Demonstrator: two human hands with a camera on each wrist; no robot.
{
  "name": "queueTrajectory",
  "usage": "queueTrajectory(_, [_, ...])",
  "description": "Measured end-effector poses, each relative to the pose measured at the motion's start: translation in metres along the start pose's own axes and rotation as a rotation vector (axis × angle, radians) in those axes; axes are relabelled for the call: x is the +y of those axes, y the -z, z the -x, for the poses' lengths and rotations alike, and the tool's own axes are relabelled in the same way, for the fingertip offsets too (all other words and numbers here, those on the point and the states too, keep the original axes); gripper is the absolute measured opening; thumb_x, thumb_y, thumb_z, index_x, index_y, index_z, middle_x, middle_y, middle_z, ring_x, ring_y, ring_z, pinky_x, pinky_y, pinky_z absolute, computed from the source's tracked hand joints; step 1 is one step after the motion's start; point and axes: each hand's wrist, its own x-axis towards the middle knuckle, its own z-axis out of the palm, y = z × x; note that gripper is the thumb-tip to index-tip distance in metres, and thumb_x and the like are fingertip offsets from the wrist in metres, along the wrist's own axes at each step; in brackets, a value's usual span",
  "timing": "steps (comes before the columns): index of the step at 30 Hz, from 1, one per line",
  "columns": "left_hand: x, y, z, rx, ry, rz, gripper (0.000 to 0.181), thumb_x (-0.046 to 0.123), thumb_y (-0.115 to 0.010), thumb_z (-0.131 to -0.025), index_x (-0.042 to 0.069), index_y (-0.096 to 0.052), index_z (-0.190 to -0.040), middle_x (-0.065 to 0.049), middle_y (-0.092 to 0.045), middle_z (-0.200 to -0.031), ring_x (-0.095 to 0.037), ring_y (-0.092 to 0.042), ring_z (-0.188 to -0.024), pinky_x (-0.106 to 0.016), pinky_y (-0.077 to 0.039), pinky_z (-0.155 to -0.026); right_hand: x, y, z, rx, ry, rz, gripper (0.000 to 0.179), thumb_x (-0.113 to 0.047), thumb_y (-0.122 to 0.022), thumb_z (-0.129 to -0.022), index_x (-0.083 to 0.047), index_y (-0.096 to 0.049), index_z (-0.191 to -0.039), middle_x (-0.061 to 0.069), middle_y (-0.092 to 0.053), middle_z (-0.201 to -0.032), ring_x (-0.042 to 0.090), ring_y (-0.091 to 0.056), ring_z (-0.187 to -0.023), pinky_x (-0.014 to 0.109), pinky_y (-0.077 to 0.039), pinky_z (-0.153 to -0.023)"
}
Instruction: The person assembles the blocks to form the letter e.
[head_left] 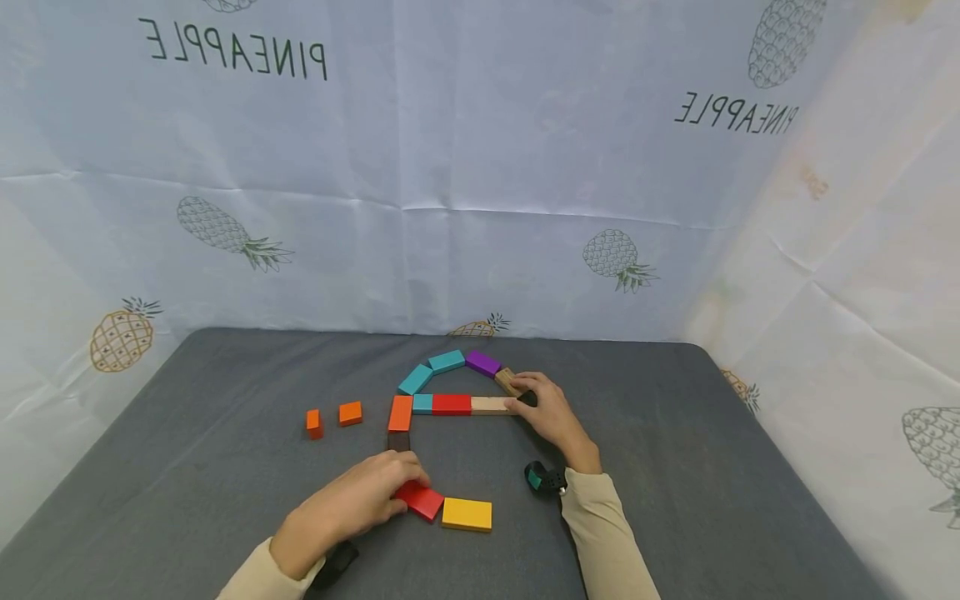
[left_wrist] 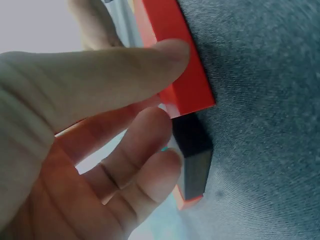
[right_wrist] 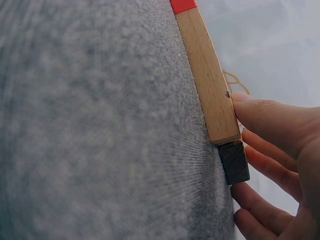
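Note:
My left hand (head_left: 352, 496) grips a red block (head_left: 422, 500) at the near side, its thumb (left_wrist: 172, 55) flat against the red face. Next to that block stands a dark block (left_wrist: 192, 155), beside the other curled fingers. A yellow block (head_left: 467, 514) lies at the red one's right end. My right hand (head_left: 551, 412) holds a small black block (right_wrist: 234, 162) at the end of a plain wooden block (right_wrist: 207, 75). The right thumb touches the wooden block's edge while the fingers curl behind the black one. A tan block (head_left: 507, 382) lies just beyond them.
Teal (head_left: 447, 361) and purple (head_left: 483, 363) blocks curve along the back. A red block (head_left: 452, 405) lies in the middle row, and an orange block (head_left: 401, 412) at its left. Two loose orange pieces, one small (head_left: 314, 424), lie farther left on the grey table (head_left: 712, 467).

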Motion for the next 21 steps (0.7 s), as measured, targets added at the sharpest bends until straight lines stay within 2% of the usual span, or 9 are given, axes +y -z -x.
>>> queueTrajectory(11, [0.000, -0.003, 0.000, 0.019, -0.027, -0.026, 0.025, 0.005, -0.079, -0.082, 0.012, -0.075, -0.106, 0.007, -0.066, -0.102, -0.008, -0.057, -0.092, -0.029, -0.054, -0.082, 0.000, -0.001, 0.000, 0.000, -0.010, -0.001, 0.043, -0.022, -0.072, -0.092, -0.004, -0.065, -0.130, 0.014, -0.056, -0.140, 0.036, -0.049, -0.134, 0.057, -0.037, -0.111])
queueTrajectory(16, [0.008, -0.008, -0.002, 0.031, -0.019, 0.009, 0.030, 0.017, -0.081, -0.082, 0.015, -0.073, -0.111, 0.007, -0.064, -0.107, -0.008, -0.055, -0.096, -0.028, -0.054, -0.081, 0.001, -0.001, 0.001, -0.003, -0.013, -0.008, 0.043, -0.023, -0.072, -0.092, -0.004, -0.065, -0.130, 0.014, -0.056, -0.140, 0.037, -0.048, -0.134, 0.058, -0.037, -0.111])
queueTrajectory(21, [0.016, -0.017, -0.007, 0.020, -0.016, 0.044, 0.034, 0.027, -0.081, -0.083, 0.016, -0.072, -0.115, 0.009, -0.059, -0.103, -0.002, -0.049, -0.089, -0.021, -0.049, -0.072, 0.001, -0.001, 0.000, -0.003, -0.017, -0.008, 0.043, -0.023, -0.071, -0.092, -0.005, -0.065, -0.130, 0.013, -0.056, -0.140, 0.036, -0.049, -0.134, 0.058, -0.037, -0.111])
